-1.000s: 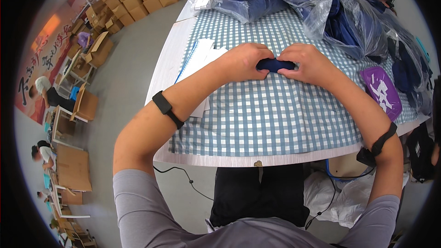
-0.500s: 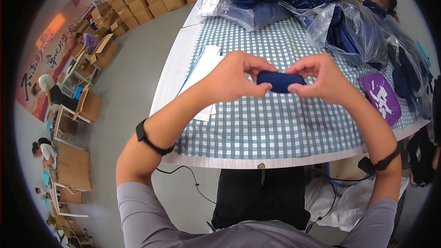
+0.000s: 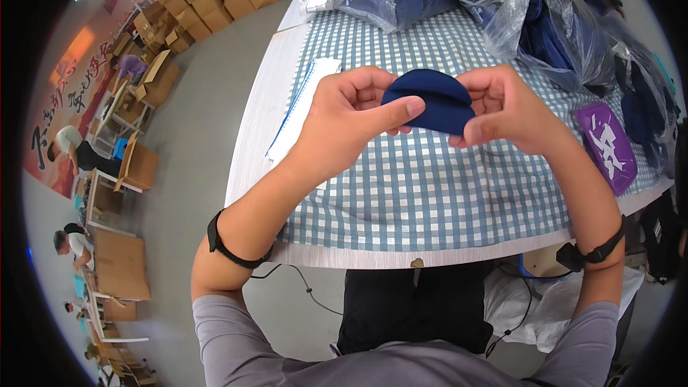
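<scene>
I hold a small navy knit piece (image 3: 430, 100), folded into a rounded shape, lifted clear above the middle of the checked tablecloth (image 3: 423, 193). My left hand (image 3: 351, 125) is closed on its left end, thumb across the front; my right hand (image 3: 505, 111) pinches its right end, thumb below the fabric. To do this step well, in my judgement, both grips should keep even tension so the fold edges line up, with thumbs flat to avoid creasing. A white paper sheet (image 3: 301, 104) lies near the table's left edge. Clear plastic bags of dark blue garments (image 3: 552, 29) crowd the far edge and right corner. A purple printed bag (image 3: 608, 145) lies near the right edge.
</scene>
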`<action>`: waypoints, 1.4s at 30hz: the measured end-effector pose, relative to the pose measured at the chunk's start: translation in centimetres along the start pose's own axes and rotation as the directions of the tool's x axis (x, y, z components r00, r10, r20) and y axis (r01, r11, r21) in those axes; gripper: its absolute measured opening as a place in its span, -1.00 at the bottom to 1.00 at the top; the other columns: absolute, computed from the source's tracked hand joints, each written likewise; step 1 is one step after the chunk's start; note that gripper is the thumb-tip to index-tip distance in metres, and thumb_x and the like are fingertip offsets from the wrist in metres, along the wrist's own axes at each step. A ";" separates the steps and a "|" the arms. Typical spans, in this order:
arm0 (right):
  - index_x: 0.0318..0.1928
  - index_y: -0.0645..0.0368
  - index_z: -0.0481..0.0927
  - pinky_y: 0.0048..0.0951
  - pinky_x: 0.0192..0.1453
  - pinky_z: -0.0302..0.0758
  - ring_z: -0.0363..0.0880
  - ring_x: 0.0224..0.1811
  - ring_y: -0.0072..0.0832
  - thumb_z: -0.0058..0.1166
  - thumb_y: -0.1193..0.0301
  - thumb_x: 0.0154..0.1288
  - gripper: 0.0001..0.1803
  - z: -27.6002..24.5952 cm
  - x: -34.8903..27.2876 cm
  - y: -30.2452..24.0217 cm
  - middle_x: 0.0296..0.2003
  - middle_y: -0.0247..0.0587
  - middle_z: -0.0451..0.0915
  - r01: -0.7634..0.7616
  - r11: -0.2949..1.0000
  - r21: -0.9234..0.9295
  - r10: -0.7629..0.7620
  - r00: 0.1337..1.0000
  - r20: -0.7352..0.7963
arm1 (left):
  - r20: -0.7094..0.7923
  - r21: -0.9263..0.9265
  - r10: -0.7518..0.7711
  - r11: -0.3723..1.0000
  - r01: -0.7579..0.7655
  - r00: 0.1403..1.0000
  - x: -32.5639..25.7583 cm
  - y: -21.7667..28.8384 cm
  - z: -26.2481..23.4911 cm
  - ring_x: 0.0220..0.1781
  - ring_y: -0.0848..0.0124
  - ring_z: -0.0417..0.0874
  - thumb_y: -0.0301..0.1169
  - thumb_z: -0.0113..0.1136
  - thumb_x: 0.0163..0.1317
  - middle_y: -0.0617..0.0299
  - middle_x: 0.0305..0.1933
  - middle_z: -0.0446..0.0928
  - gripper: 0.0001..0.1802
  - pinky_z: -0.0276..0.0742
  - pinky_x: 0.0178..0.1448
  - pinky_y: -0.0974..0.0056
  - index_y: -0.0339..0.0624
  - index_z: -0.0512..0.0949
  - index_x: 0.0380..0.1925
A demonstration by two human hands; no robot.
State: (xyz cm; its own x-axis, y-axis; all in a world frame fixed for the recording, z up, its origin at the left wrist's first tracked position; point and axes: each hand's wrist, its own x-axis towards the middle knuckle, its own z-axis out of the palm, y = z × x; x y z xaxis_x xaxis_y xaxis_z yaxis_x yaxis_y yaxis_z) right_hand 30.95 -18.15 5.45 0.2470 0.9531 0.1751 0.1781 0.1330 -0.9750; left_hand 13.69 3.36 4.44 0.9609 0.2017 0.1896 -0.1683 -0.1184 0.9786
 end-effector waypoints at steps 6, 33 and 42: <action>0.01 0.40 0.80 -0.53 -0.26 0.72 0.76 -0.39 -0.60 0.39 0.19 0.56 -0.58 -1.3 0.1 1.8 -0.33 -0.20 0.82 -0.037 0.999 -0.025 0.035 0.996 -0.086 | 0.057 -0.021 -0.056 0.998 0.057 0.997 -3.3 0.3 3.3 0.14 0.44 0.75 -0.66 0.49 0.28 0.10 0.20 0.69 -0.31 0.67 0.21 0.32 -0.32 0.47 0.41; 0.10 0.16 0.87 -0.42 -0.06 0.70 0.75 -0.22 -0.49 0.44 0.43 0.41 -0.71 -3.2 1.8 8.2 -0.19 -0.21 0.85 -0.041 0.734 -0.678 -0.189 0.946 -0.263 | -0.058 0.851 0.222 0.520 -0.068 0.973 -8.8 -2.9 11.1 -0.03 0.30 0.58 -0.36 0.57 0.26 0.31 -0.10 0.59 -0.25 0.28 0.23 0.15 -0.13 0.57 0.48; 0.22 0.11 0.82 -0.46 -0.04 0.72 0.75 -0.21 -0.55 0.37 0.51 0.42 -0.62 -3.2 2.2 8.3 -0.21 -0.26 0.81 0.061 0.861 -0.505 -0.252 0.913 -0.320 | -0.028 0.690 0.363 0.681 -0.245 0.932 -10.8 -3.5 9.9 0.02 0.15 0.79 -0.69 0.53 0.00 0.10 -0.01 0.77 -0.71 0.67 0.03 0.12 -0.24 0.76 -0.23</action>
State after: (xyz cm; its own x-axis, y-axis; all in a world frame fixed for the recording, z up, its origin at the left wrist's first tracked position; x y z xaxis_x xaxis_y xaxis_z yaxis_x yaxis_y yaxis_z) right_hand 36.07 -15.83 -1.83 0.4855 0.7497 0.4496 0.6496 0.0348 -0.7595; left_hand 6.02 -8.01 -1.81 0.8281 0.1718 0.5337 -0.1977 -0.8012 0.5647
